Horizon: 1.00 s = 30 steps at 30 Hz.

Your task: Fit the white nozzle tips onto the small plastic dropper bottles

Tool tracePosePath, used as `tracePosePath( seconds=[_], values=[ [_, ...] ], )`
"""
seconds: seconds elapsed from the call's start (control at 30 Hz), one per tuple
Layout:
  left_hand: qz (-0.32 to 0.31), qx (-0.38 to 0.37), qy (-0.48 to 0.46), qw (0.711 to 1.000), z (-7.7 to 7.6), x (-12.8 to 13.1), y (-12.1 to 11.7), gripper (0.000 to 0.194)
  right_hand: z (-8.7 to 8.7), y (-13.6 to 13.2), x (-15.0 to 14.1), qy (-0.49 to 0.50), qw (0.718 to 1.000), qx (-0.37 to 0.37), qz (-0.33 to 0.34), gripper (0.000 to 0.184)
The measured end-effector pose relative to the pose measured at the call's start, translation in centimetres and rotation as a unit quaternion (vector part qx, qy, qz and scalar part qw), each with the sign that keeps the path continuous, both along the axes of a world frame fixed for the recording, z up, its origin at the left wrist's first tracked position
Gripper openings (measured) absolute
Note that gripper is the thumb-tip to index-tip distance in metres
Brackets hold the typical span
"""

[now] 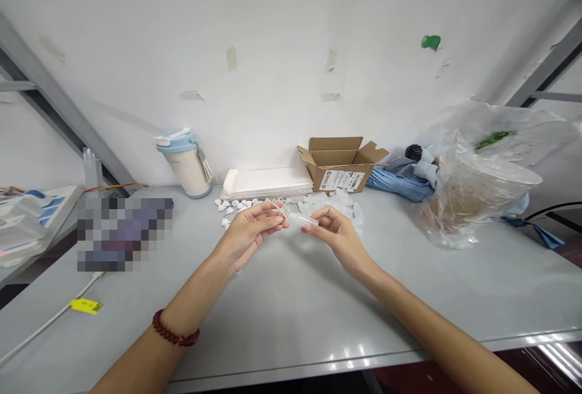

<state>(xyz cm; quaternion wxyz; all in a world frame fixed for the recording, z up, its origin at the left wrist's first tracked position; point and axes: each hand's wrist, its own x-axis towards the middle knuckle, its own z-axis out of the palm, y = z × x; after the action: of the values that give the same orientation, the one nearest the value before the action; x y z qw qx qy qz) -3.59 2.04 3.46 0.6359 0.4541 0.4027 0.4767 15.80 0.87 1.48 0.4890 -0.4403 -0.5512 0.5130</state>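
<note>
Over the middle of the grey table, my right hand [339,237] pinches a small clear plastic tube [304,219] between thumb and fingertips. The tube lies nearly level and points toward my left hand [250,230]. My left hand is closed, thumb against fingers, on a thin whitish looped strand [278,206]. Whether the strand touches or enters the tube, I cannot tell. Just behind my hands lie several small white caps [234,203] on the left and a pile of translucent plastic pieces [352,207] on the right.
An open cardboard box [343,166] and a white stack [270,182] stand against the wall. Left are a cream and blue tumbler [186,166], a blurred-out object [122,233] and a cable [40,333]. Right are blue cloth [402,183] and a clear plastic bag [473,194].
</note>
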Motion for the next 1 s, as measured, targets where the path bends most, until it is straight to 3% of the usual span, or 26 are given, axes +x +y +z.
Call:
tracePosePath(
  seconds=[0.23,0.53,0.7,0.83,1.0],
  values=[
    [0.014,-0.044,-0.040,0.998,-0.3,0.6,-0.2,0.014,0.1,-0.5,-0.3,0.047,0.996,-0.023,0.077,0.034],
    [0.023,-0.030,-0.021,0.999,-0.8,0.7,-0.6,0.011,-0.6,-0.6,-0.4,0.015,0.995,0.000,0.100,0.029],
    [0.036,0.021,0.082,0.996,-0.6,1.0,-0.9,0.019,-1.0,-0.5,-0.6,0.005,0.995,-0.001,0.104,0.030],
    [0.052,0.101,0.213,0.970,0.1,1.3,-1.2,0.021,-1.2,-0.7,-1.0,0.009,0.994,-0.017,0.106,0.031],
    [0.024,0.159,0.294,0.942,0.3,1.1,-1.3,0.026,-1.2,-1.7,-1.8,-0.001,0.993,-0.042,0.112,0.033]
  ],
)
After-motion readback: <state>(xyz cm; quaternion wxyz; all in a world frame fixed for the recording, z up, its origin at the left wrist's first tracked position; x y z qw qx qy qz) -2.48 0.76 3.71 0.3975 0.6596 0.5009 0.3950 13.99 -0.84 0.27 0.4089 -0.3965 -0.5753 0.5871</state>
